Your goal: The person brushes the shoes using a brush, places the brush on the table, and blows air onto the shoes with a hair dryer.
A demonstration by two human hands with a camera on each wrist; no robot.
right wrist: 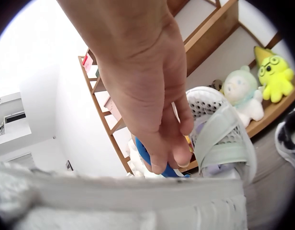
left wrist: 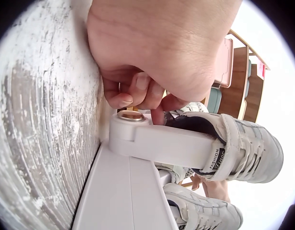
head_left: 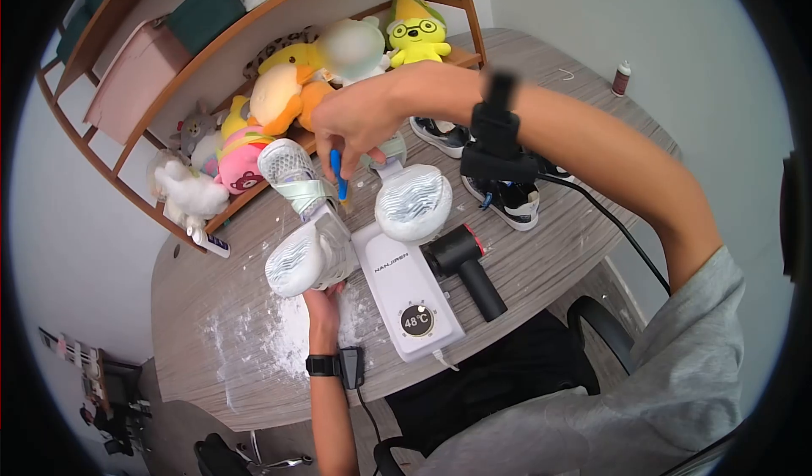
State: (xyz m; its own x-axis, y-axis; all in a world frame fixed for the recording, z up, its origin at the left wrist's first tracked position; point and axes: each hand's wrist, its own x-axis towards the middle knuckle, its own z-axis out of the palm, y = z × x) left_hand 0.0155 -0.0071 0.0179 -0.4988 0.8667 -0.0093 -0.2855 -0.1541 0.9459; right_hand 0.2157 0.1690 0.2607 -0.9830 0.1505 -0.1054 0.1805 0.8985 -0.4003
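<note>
A white shoe dryer [head_left: 396, 286] carries several pale shoes [head_left: 296, 260] on its arms. My left hand [head_left: 323, 311] is low beside it, under the near left shoe. In the left wrist view, that hand's [left wrist: 157, 48] fingers are curled at the dryer arm's [left wrist: 176, 146] pivot, beside a gold cap [left wrist: 131, 115]; what lies behind them is hidden. Between the shoes, my right hand [head_left: 355, 121] pinches a blue-handled tool [head_left: 338, 172], its orange end pointing down. The right wrist view shows the blue handle [right wrist: 143, 152] partly behind the right hand's [right wrist: 142, 91] fingers.
A black hair dryer [head_left: 474, 277] lies right of the shoe dryer, with dark shoes [head_left: 512, 204] farther back. White powder [head_left: 292, 336] covers part of the table [head_left: 190, 281]. Plush toys [head_left: 279, 95] sit on the shelf behind; a bottle [head_left: 622, 79] stands at the far right.
</note>
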